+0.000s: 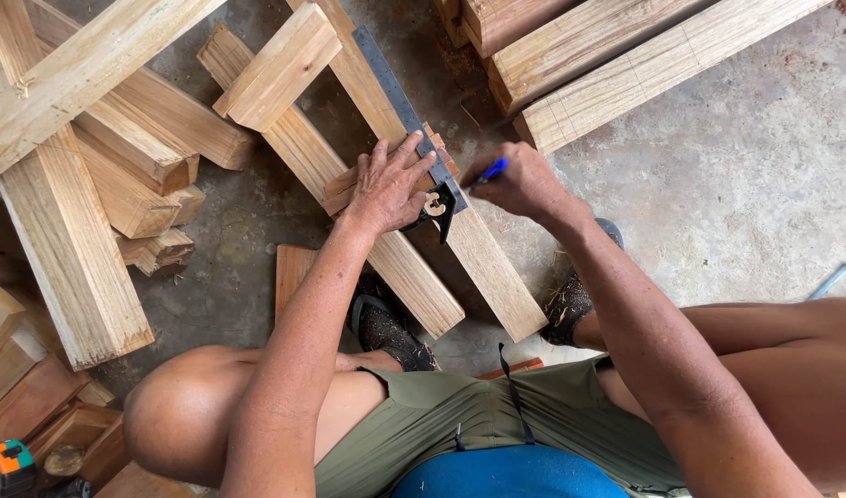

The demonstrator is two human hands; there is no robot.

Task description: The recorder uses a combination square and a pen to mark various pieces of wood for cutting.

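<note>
Wooden plank (pixel 483 263): left hand (pixel 386 189) fingers spread, pressing square (pixel 414 124); right hand (pixel 524 180) fingers clamped on blue pen (pixel 489 170).

Stacked timber beams (pixel 617 65), loose offcuts (pixel 155 249) (pale wood), orange-teal tool (pixel 8 461), concrete floor (pixel 746 203)

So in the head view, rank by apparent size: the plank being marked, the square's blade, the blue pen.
1. Plank, largest.
2. Blade.
3. Pen, smallest; the right hand hides most of it, so only the visible part counts.
</note>
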